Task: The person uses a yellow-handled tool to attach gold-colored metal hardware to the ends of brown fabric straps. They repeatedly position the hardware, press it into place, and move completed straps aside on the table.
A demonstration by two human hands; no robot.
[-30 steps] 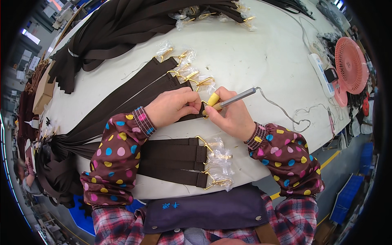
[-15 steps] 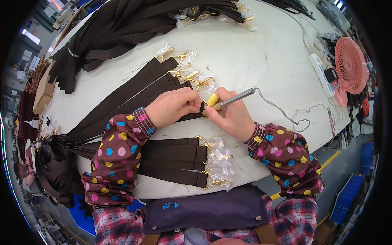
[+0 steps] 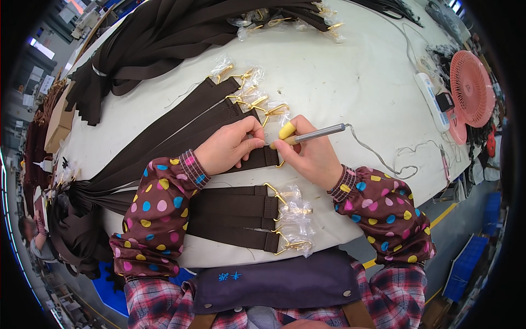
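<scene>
My right hand (image 3: 315, 159) grips a corded pen-shaped tool (image 3: 323, 132) like a soldering iron, with a silver barrel and a pale front grip. A yellow cover sits on one fingertip. Its front end is close to my left fingertips. My left hand (image 3: 233, 145) is closed, thumb and forefinger pinched above a dark brown webbing strap (image 3: 263, 159); what they pinch is too small to make out. That strap's stitched end shows below my fingers, with part of a gold clasp (image 3: 281, 164) beside it. More straps (image 3: 189, 118) with gold hooks (image 3: 274, 111) in clear plastic fan out beyond my left hand.
Nearer me lie more brown straps (image 3: 230, 216) with plastic-wrapped hooks. A large strap bundle (image 3: 159, 44) lies at the far left. At the right stand a pink fan (image 3: 470, 88) and a white power strip (image 3: 432, 101). The tool's grey cord (image 3: 372, 153) trails across the white table (image 3: 350, 71).
My left fingers have moved slightly left and up, off the strap's end, which now shows below them. The tool has shifted a little right in my right hand.
</scene>
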